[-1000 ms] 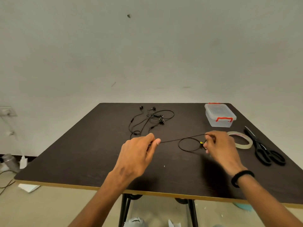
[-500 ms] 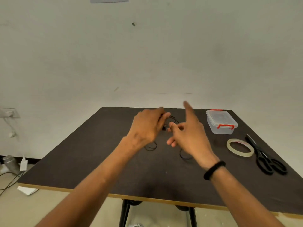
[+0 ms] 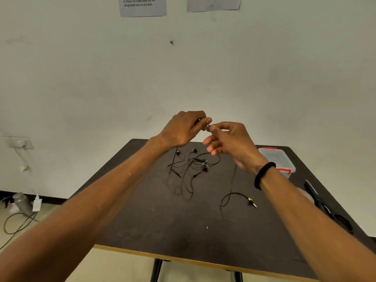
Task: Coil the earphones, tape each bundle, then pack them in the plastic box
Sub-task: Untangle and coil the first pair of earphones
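My left hand and my right hand are raised well above the dark table, fingertips nearly touching. Both pinch the same black earphone cable. The cable hangs down from my hands; one strand drops under my left wrist, another under my right hand, ending in a loop with a yellow-marked jack plug lying on the table. A tangle of further black earphones lies at the table's middle back. The clear plastic box with red clips stands closed at the back right, partly behind my right wrist.
Black scissors lie along the right edge of the table. The tape roll is mostly hidden by my right forearm. Paper sheets hang on the wall. A bottle and cables lie on the floor at the left.
Both hands rose from table level to high above it, lifting the earphone cable. The loop near my right hand came undone; its plug end now lies on the table. The camera tilted up.
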`<action>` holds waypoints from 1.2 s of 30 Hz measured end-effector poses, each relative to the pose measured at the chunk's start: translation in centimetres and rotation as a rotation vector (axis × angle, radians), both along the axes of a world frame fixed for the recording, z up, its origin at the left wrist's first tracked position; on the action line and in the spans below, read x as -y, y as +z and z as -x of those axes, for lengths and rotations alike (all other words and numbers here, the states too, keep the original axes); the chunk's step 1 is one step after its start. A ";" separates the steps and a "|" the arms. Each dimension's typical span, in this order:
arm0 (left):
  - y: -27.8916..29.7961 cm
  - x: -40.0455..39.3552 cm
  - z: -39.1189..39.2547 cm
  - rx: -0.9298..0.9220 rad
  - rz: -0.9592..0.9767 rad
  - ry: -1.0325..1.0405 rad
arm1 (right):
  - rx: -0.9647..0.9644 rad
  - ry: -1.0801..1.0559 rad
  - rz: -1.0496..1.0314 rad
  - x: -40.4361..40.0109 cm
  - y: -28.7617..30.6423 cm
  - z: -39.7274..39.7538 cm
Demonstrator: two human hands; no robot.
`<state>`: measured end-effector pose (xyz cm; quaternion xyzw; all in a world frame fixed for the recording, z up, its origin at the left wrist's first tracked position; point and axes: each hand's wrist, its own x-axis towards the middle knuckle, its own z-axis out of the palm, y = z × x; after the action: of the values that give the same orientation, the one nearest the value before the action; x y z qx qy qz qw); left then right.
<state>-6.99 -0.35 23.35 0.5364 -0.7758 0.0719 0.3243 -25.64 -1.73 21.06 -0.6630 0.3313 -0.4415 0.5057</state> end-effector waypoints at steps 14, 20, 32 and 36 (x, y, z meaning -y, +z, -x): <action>0.3 0.2 -10.1 0.151 -0.248 0.187 | -0.294 -0.349 -0.100 5.7 -5.9 8.6; -1.4 -0.8 -7.5 0.223 -0.260 0.099 | -0.514 -0.146 -0.101 2.6 -6.8 5.1; -1.8 -3.6 -5.6 0.117 -0.223 0.028 | -0.144 0.023 -0.070 -1.0 -2.3 -2.9; -2.4 -4.4 -6.7 0.051 -0.291 0.000 | -0.190 -0.016 -0.045 -0.3 -3.0 -0.8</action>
<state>-0.27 4.06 20.93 0.5757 -0.7861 -0.0277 0.2233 -24.87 -1.40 18.05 -0.6876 0.3929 -0.3731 0.4833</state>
